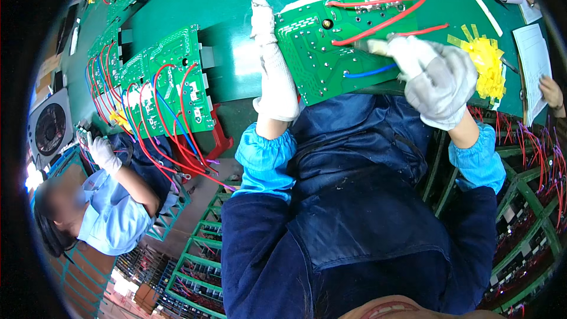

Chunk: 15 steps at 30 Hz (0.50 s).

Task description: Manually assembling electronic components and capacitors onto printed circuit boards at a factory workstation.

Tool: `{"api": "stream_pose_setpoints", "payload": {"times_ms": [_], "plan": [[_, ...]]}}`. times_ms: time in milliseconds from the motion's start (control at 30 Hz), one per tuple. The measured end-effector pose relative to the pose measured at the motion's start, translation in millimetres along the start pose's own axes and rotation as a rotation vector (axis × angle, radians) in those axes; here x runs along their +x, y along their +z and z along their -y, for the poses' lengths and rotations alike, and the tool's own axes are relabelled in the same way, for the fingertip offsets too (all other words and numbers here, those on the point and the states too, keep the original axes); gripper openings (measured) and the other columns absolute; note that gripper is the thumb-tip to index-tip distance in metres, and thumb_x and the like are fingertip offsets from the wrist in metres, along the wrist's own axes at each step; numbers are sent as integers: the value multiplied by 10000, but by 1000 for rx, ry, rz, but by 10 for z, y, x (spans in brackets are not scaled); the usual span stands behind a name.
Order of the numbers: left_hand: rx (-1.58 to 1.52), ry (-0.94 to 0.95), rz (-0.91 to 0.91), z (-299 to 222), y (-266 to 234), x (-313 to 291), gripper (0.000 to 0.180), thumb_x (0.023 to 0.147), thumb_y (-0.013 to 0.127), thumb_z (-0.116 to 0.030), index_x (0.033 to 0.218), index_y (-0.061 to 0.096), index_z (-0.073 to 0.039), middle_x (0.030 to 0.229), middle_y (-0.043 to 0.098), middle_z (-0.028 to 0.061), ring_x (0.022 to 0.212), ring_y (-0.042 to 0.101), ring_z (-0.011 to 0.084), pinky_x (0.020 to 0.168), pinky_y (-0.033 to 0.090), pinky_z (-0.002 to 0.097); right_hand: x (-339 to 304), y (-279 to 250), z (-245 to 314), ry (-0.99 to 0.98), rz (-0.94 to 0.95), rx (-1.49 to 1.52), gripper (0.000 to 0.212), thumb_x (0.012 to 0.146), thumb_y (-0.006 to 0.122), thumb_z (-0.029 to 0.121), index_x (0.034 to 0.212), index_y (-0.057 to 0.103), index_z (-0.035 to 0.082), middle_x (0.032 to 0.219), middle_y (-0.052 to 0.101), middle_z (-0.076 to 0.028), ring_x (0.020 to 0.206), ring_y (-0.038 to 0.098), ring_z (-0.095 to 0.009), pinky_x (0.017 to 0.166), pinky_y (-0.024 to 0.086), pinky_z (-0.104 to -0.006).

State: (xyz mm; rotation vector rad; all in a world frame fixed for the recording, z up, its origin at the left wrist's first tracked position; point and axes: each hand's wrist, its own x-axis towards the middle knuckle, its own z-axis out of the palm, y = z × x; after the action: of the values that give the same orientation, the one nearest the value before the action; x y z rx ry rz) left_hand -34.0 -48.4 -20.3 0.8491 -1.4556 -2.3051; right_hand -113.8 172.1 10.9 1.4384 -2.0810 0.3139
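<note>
A green circuit board point(319, 65) lies solder side up on the bench in front of me, with thick red wires and a short blue wire running off it. My left hand point(264, 22), in a white glove, is closed at the board's left edge, its fingers seen edge-on. Over the board's right part, my gloved right hand point(437, 74) is closed round a small tool point(378, 46) with a pale, blunt tip. That tip is close above the solder joints; whether it touches cannot be made out. The tool's other end is hidden in the glove.
More wired circuit boards point(168, 82) stand to the left on the green bench point(230, 0). At right are a pile of yellow tags point(484, 65), a white-handled knife point(481, 6) and a clipboard point(531, 65). A co-worker point(118, 207) sits left; another person's hand point(552, 91) shows far right.
</note>
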Motion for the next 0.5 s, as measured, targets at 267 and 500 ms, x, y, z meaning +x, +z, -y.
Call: {"api": "stream_pose_setpoints", "payload": {"times_ms": [267,500], "plan": [[34,86,-121,84,-13,-2,667,984,438,-606,1484,414,-165,1389,513,20,1217,561,170,1014,479,359,42,-113,-13,6,68,177,455,668,681,118,1121,726,130,884,672,-7,691,596,-196,583,454,-324],[31,44,9,59,-92,-24,639,1018,411,-545,1540,338,-183,1472,427,6,1304,483,166,1074,426,366,63,-120,28,-44,73,89,448,711,662,149,1155,708,119,895,661,-16,714,610,-187,593,461,-314]]}}
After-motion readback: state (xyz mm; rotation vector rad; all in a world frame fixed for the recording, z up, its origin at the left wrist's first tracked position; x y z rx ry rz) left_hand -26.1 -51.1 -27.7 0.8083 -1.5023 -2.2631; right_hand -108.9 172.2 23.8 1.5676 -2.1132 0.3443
